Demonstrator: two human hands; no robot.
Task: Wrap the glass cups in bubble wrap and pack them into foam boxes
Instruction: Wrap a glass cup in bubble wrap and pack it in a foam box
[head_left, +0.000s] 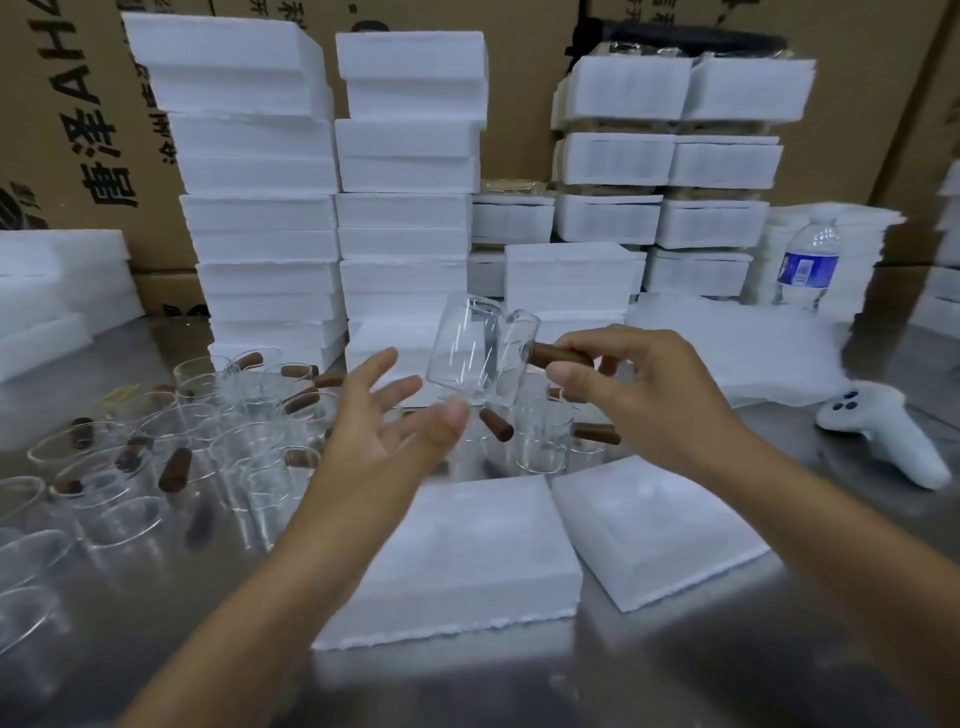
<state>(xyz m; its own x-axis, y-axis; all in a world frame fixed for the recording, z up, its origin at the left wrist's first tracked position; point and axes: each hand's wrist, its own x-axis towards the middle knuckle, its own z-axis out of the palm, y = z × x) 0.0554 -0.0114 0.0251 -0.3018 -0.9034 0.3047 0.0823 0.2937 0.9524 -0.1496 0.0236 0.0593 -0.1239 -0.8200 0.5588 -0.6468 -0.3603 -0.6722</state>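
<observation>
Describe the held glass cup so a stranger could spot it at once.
On the steel table, look above the two white foam boxes at the front edge. There the right hand pinches the brown wooden handle of one glass cup. Unlike the cups standing at the left, it is tilted in the air.

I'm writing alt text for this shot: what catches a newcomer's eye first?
A clear glass cup is held up at centre, the right hand pinching its brown handle, the open left hand beside it. Tall stacks of white foam boxes rise behind; more cups crowd the metal table at left.
</observation>
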